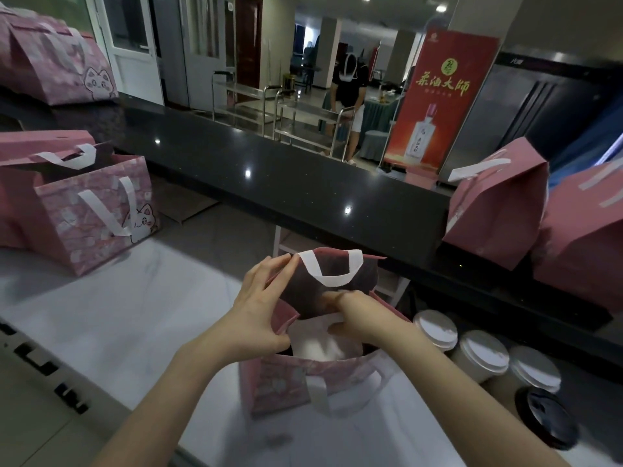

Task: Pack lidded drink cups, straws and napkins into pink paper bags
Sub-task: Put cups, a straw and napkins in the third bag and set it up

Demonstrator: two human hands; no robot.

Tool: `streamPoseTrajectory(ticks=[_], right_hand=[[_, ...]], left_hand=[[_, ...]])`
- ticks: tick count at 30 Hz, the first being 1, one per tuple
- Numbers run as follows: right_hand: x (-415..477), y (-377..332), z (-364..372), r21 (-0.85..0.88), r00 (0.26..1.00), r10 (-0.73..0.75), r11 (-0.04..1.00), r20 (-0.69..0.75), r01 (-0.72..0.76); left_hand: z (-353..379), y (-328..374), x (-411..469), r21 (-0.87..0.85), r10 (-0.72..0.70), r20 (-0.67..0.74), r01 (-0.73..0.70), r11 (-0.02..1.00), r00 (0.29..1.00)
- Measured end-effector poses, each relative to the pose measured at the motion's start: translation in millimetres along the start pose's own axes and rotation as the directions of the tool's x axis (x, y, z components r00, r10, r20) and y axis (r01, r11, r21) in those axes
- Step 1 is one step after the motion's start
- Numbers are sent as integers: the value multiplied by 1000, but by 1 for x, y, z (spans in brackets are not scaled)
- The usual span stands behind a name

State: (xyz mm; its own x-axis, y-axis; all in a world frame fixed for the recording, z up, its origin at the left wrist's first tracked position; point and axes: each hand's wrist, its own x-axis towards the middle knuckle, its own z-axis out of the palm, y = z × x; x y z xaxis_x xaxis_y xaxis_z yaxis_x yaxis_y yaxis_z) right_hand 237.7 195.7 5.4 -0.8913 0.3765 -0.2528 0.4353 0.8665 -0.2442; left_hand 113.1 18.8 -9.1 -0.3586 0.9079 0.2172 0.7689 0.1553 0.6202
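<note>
An open pink paper bag (279,385) with white handles stands on the white counter in front of me. My left hand (259,308) pinches the bag's left rim and far top edge, holding it open. My right hand (360,318) reaches down into the bag's mouth, its fingers on something white inside, likely napkins (320,345); I cannot tell whether it grips them. Three white-lidded cups (435,328) stand in a row right of the bag, and a black-lidded cup (546,419) sits nearest me.
Pink bags stand at left (94,217) and on the dark raised counter (303,183) at right (499,203) and far left (50,65). Beyond the counter a person stands by steel carts, next to a red banner (438,102).
</note>
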Motion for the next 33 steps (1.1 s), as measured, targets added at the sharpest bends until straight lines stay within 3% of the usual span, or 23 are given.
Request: streamPoseTrajectory(ticks=[5, 9, 13, 17, 25, 29, 33], right_hand=[[-14, 8, -7, -15, 985, -84, 996, -149, 82], [-49, 25, -15, 72, 934, -138, 983, -328, 170], [-95, 55, -17, 174, 862, -60, 970, -503, 169], [-140, 94, -13, 244, 808, 50, 963, -588, 118], [-246, 204, 17, 311, 797, 251, 947, -549, -85], [-320, 273, 43, 392, 765, 414, 891, -493, -230], [-400, 347, 71, 442, 714, 557, 815, -423, -374]], left_hand=[[-1, -5, 1, 53, -48, -91, 53, 997, 995], [3, 7, 6, 54, -97, -262, 115, 992, 960], [15, 37, 18, 37, -49, -435, 72, 997, 899], [43, 84, 33, 229, 58, -499, 67, 971, 865], [151, 207, 66, 19, 235, -334, -243, 970, 913], [241, 276, 76, -98, 268, -135, -282, 954, 954], [336, 342, 80, -197, 319, 20, -309, 930, 948]])
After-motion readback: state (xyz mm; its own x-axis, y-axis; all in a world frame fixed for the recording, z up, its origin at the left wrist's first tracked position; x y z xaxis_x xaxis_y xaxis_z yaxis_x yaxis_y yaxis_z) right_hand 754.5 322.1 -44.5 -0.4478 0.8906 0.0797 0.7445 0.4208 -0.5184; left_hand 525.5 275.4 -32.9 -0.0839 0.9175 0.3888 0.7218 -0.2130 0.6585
